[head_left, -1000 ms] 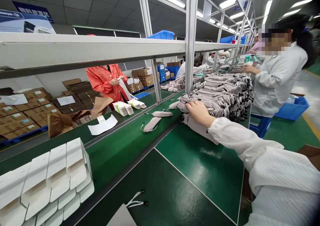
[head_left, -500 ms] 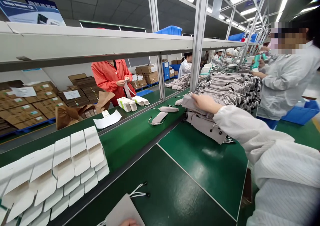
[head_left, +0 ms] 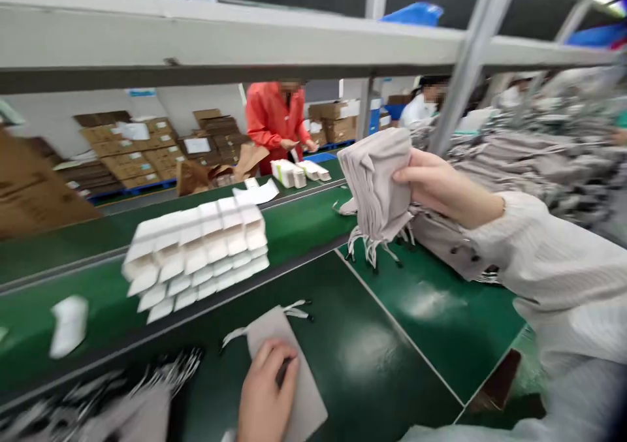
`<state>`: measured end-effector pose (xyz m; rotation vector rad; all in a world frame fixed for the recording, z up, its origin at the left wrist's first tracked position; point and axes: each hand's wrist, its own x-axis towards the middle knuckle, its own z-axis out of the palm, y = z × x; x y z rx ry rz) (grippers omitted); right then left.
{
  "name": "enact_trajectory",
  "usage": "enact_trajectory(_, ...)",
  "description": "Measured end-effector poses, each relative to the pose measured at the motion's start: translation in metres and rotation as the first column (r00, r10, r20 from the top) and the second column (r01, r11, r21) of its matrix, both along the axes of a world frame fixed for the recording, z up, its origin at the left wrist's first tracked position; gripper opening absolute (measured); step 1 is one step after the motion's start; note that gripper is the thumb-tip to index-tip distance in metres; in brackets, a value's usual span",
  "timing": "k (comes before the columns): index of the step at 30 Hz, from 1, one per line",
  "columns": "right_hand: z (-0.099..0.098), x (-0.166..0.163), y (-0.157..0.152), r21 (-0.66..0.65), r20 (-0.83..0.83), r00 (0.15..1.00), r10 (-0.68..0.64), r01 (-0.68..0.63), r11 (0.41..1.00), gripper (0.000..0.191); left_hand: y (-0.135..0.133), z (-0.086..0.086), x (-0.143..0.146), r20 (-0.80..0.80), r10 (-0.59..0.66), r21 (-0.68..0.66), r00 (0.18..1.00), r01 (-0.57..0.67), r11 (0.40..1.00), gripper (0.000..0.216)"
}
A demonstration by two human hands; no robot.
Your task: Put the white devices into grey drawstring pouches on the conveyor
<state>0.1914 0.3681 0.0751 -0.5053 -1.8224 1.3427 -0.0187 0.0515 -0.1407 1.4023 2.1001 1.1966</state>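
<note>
My right hand (head_left: 441, 184) grips a bundle of grey drawstring pouches (head_left: 377, 177), raised above the bench with the white cords and black cord ends dangling. At the bottom centre, my left hand (head_left: 269, 386) rests on a single flat grey drawstring pouch (head_left: 311, 396), its fingers curled and pressed onto the fabric. A dark gap shows between thumb and forefinger; whether it is an object or shadow I cannot tell. Behind my right hand lies a large pile of grey pouches (head_left: 529, 161). More pouches (head_left: 132, 416) with tangled cords lie at the lower left, blurred.
Stacked white open boxes (head_left: 196, 246) stand on the green belt (head_left: 304, 213), with a white piece (head_left: 68, 324) to their left. A metal post (head_left: 475, 63) and a long white shelf (head_left: 245, 40) cross in front. Opposite, a person in red (head_left: 274, 122) works beside white cartons (head_left: 289, 173).
My right hand has lifted a bundle of pouches off the pile and brought it left. The view has turned right-to-left, bringing my left hand and its pouch further into sight.
</note>
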Motion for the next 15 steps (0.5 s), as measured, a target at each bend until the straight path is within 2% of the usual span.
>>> enact_trajectory(3, -0.033, -0.042, -0.064, 0.234, -0.053, 0.985, 0.166, -0.15, 0.961, 0.029, -0.004, 0.009, 0.002, 0.129, 0.053, 0.064, 0.99, -0.062, 0.996, 0.016)
enact_trajectory(5, -0.069, -0.064, -0.101, 0.416, -0.072, 0.952, 0.299, -0.244, 0.876, 0.025, -0.007, 0.008, -0.002, 0.286, 0.189, 0.127, 0.939, -0.233, 0.964, 0.016)
enact_trajectory(6, -0.091, -0.072, -0.117, 0.502, -0.058, 0.918, 0.392, -0.313, 0.806, 0.024, -0.01, 0.007, -0.005, 0.38, 0.268, 0.158, 0.885, -0.347, 0.924, 0.017)
enact_trajectory(7, -0.114, -0.079, -0.132, 0.58, -0.003, 0.873, 0.488, -0.396, 0.712, 0.022, -0.013, 0.005, -0.009, 0.473, 0.343, 0.182, 0.812, -0.471, 0.863, 0.021)
enact_trajectory(9, -0.156, -0.087, -0.154, 0.702, 0.218, 0.773, 0.596, -0.548, 0.454, 0.02, -0.02, 0.002, -0.018, 0.608, 0.448, 0.207, 0.655, -0.676, 0.708, 0.03)
enact_trajectory(10, -0.173, -0.087, -0.16, 0.728, 0.34, 0.727, 0.596, -0.605, 0.322, 0.023, -0.023, 0.001, -0.022, 0.639, 0.482, 0.208, 0.6, -0.738, 0.642, 0.035)
enact_trajectory(11, -0.184, -0.085, -0.162, 0.732, 0.437, 0.693, 0.574, -0.644, 0.221, 0.025, -0.027, 0.001, -0.025, 0.641, 0.516, 0.202, 0.568, -0.773, 0.601, 0.038)
enact_trajectory(12, -0.19, -0.082, -0.161, 0.728, 0.498, 0.675, 0.544, -0.667, 0.162, 0.027, -0.029, 0.001, -0.027, 0.619, 0.553, 0.191, 0.558, -0.79, 0.583, 0.04)
enact_trajectory(13, -0.19, -0.077, -0.155, 0.726, 0.524, 0.678, 0.515, -0.672, 0.145, 0.028, -0.032, 0.002, -0.027, 0.572, 0.589, 0.183, 0.57, -0.789, 0.586, 0.041)
enact_trajectory(15, -0.176, -0.065, -0.133, 0.759, 0.497, 0.749, 0.439, -0.62, 0.199, 0.029, -0.033, 0.004, -0.025, 0.393, 0.655, 0.179, 0.645, -0.753, 0.634, 0.041)
